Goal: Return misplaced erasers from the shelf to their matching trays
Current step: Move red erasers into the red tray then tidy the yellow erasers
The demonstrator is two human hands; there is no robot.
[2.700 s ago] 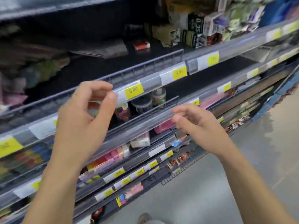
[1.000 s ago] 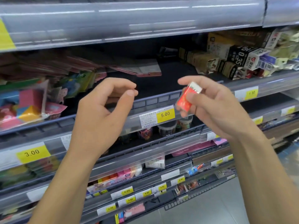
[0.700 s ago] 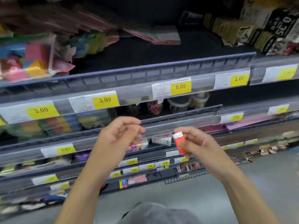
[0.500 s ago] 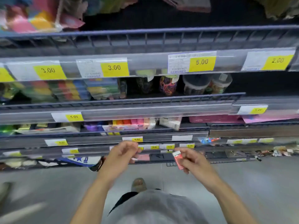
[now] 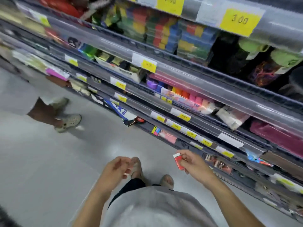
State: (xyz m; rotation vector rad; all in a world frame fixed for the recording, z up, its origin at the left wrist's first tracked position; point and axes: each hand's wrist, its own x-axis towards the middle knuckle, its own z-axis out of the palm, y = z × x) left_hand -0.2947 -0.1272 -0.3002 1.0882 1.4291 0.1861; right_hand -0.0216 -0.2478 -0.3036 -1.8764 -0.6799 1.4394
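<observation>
eraser (image 5: 178, 162): small red block with a white end, lower middle of the frame, above the floor
right hand (image 5: 194, 166): pinching the eraser in its fingertips
left hand (image 5: 117, 171): lower center, fingers loosely curled, holding nothing
shelves (image 5: 188, 76): blurry, yellow price tags, running diagonally across the upper right

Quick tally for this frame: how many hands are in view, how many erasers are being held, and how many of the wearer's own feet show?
Hands: 2, the empty left hand and the right hand
Small red eraser with a white end, held: 1
Wearer's feet: 2
Total: 5
</observation>
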